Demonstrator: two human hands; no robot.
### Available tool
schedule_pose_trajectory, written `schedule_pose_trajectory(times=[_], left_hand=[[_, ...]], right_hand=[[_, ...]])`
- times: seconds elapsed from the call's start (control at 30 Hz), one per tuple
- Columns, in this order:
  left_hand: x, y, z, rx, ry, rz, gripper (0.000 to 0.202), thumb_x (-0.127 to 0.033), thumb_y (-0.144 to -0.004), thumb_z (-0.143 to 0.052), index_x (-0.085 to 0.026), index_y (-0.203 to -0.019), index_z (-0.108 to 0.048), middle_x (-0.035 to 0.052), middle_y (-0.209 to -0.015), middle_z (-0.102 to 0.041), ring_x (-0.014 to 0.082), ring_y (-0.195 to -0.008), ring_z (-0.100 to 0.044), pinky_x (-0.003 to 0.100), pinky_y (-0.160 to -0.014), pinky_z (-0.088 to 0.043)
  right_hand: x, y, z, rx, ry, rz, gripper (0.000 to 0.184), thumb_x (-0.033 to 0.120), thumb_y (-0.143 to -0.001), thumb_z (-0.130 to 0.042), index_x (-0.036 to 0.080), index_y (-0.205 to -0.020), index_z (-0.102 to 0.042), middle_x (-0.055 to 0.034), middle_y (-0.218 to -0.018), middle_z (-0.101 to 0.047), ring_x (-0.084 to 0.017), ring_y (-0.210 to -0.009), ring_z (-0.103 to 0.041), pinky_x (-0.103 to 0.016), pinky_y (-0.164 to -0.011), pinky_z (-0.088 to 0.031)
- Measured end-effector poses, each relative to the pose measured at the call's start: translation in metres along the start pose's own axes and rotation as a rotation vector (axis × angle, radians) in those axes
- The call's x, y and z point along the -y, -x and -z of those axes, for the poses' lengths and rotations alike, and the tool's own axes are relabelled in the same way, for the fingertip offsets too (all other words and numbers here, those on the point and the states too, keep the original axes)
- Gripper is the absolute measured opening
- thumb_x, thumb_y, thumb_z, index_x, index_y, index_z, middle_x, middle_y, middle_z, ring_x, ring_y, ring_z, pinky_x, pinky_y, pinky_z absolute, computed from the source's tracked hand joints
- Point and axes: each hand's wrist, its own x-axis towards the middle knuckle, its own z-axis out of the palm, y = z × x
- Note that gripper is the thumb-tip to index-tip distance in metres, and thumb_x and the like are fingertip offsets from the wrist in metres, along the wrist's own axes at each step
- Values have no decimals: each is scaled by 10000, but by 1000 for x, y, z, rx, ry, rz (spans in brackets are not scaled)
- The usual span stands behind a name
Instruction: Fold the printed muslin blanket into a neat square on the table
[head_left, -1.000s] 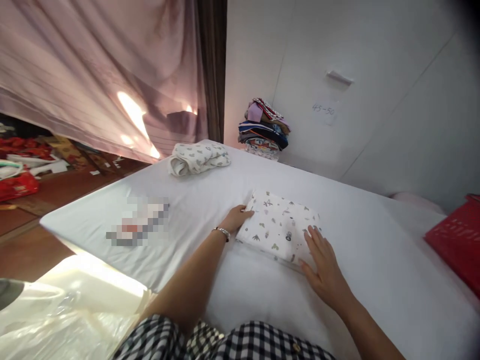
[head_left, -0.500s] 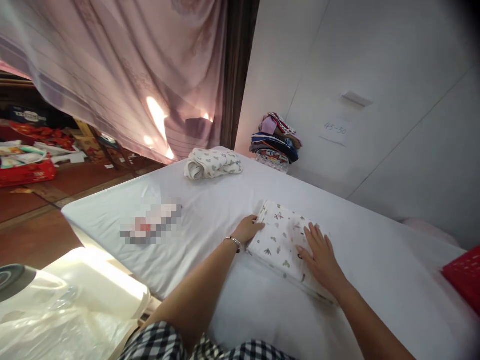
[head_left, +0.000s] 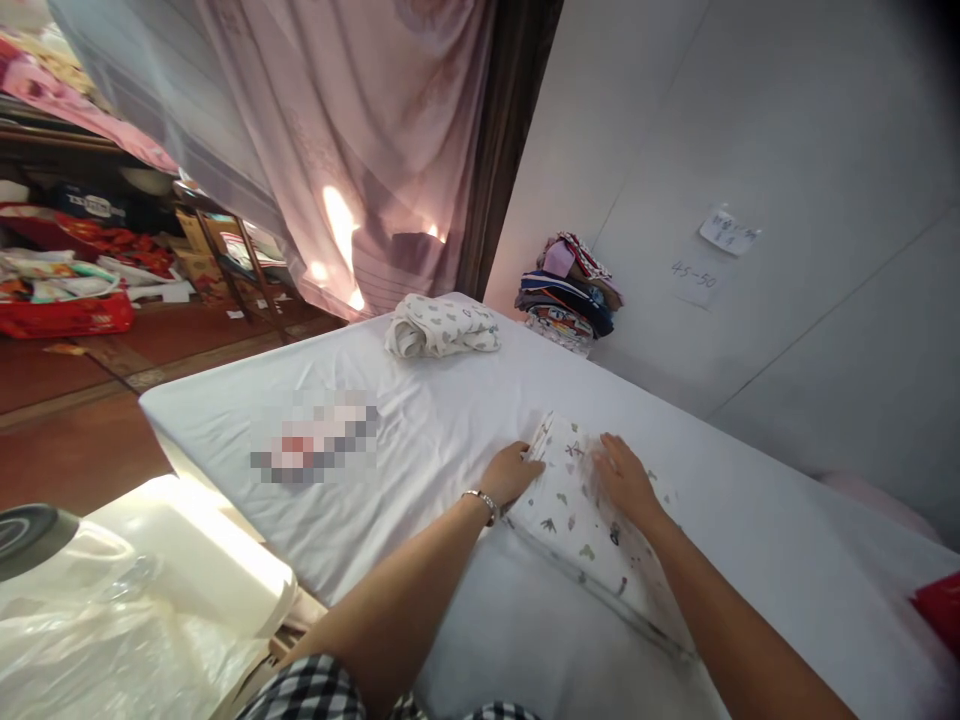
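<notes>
A folded white cloth (head_left: 564,490) with a small print of leaves and hearts lies on the white-covered table. Along its near edge shows a see-through, grey-lined border that looks like clear plastic. My left hand (head_left: 514,474) grips the cloth's left edge, thumb on top and the other fingers curled at the side. My right hand (head_left: 628,484) rests flat on the cloth's top with fingers stretched out, slightly blurred. Farther back lies a loosely rolled white cloth (head_left: 442,326) with a grey-green print. A pixelated pink and red item (head_left: 315,440) is on the left of the table.
A stack of folded clothes (head_left: 564,290) stands by the grey wall with paper notes. Front left is a cream plastic container (head_left: 217,550) with clear plastic bags (head_left: 112,660). A pink curtain (head_left: 360,150) hangs behind. A red object (head_left: 937,610) sits at the right edge.
My right hand has slid across the cloth, leftward and away from me. My left hand stays on the left edge. The view has shifted slightly, so everything sits farther right.
</notes>
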Motion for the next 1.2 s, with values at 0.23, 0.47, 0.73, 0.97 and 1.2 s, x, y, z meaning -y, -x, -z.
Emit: schedule_pose_trajectory(times=[0.23,0.47,0.73,0.97,1.2], left_hand=[[2,3,0,-8,-37,-44,712,-465,-717,-539,-235,-1353,-317,47,-861,-635,201,-774,-593,261,-671,-410],[1,7,1,15,-65,-85,648,-501,-738,-499,-276,-1330,-360,42,-862,-645,210,-785,-599,267,-668,-422],[1,7,0,15,-31,-75,614,-484,-738,-492,-261,-1304,-412,57,-953,-656,227,-833,-600,283,-707,-431],[-3,9,3,24,7,-107,536,-392,-753,-462,-257,-1272,-463,43,-1021,-653,224,-884,-593,278,-737,-436],[0,8,2,19,9,-120,532,-349,-749,-454,-237,-1269,-474,45,-1094,-631,218,-957,-578,271,-805,-430]], right_hand=[[26,-81,-15,182,-195,-38,454,353,-786,-496,153,-1190,-546,-96,-1180,-576,-224,-1089,-526,-368,-965,-363],[27,-101,-11,336,-292,-20,376,380,-674,-612,165,-978,-665,-80,-1040,-653,-234,-958,-587,-346,-877,-415],[28,-102,-19,312,-463,18,296,400,-673,-577,174,-857,-625,-23,-827,-654,-169,-759,-578,-290,-721,-442],[26,-102,-25,263,-563,49,266,375,-686,-579,189,-874,-607,-19,-876,-630,-155,-795,-558,-280,-755,-429],[24,-105,-27,399,-682,73,270,380,-700,-588,208,-907,-577,-20,-917,-623,-160,-846,-560,-290,-786,-428]])
